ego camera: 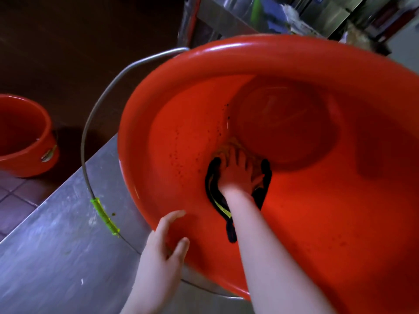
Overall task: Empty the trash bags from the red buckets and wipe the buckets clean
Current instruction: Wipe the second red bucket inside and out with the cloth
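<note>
A large red bucket [317, 211] lies tilted toward me on a steel counter, its mouth filling most of the head view. My right hand [240, 173] reaches deep inside and presses a dark cloth with yellow trim [213, 191] against the lower inner wall near the bottom. Dark specks dot the wall to the left of the cloth. My left hand [165, 245] holds the bucket's near rim, thumb inside and fingers outside. The bucket's wire handle with a green grip [104, 217] hangs to the left. A second red bucket [25, 134] stands upright on the floor at the far left.
The steel counter [56, 257] runs diagonally under the bucket, its edge dropping to a tiled floor [13, 200] at left. A dark wall is behind the second bucket. Steel shelving and clutter [283, 17] stand at the top right.
</note>
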`<act>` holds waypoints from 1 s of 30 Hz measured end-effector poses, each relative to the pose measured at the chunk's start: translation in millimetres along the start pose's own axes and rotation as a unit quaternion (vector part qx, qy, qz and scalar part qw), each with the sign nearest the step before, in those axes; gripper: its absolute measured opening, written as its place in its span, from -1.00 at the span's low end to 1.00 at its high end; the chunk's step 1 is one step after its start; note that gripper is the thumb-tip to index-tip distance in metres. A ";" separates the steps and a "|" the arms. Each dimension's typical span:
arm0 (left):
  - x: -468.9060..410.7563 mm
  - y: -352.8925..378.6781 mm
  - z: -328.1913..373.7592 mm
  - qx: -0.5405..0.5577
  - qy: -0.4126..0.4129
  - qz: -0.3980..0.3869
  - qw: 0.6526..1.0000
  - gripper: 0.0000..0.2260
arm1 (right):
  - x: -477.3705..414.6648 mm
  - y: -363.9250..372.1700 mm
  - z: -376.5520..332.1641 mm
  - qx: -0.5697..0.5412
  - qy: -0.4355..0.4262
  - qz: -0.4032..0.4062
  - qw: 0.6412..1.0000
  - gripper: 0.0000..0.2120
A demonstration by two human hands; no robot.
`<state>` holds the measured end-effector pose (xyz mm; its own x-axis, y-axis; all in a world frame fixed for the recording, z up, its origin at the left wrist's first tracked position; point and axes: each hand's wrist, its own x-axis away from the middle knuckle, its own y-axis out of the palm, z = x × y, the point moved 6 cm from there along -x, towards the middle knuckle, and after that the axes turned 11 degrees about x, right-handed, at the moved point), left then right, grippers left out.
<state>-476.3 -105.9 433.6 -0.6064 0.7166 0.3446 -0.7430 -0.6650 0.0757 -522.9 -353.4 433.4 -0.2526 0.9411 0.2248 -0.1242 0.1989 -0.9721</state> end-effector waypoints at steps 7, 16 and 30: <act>-13.6 -57.1 117.9 -0.254 0.279 0.131 0.917 -0.54 | -3.9 0.4 7.8 0.044 -0.032 0.011 0.998 -0.49; -37.9 -43.5 81.5 -0.288 0.280 0.061 0.914 -0.51 | -8.4 -7.6 59.2 0.156 -0.044 0.035 0.986 -0.46; -44.4 -48.5 38.4 -0.181 0.197 0.106 0.958 -0.52 | 105.4 7.3 -27.3 0.104 -0.154 0.068 0.980 -0.46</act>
<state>-402.4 -113.5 450.5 -0.7621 0.6438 -0.0681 -0.5970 -0.7396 -0.3107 -524.3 -245.3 448.2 -0.5541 0.8216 0.1344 -0.2546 -0.0135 -0.9670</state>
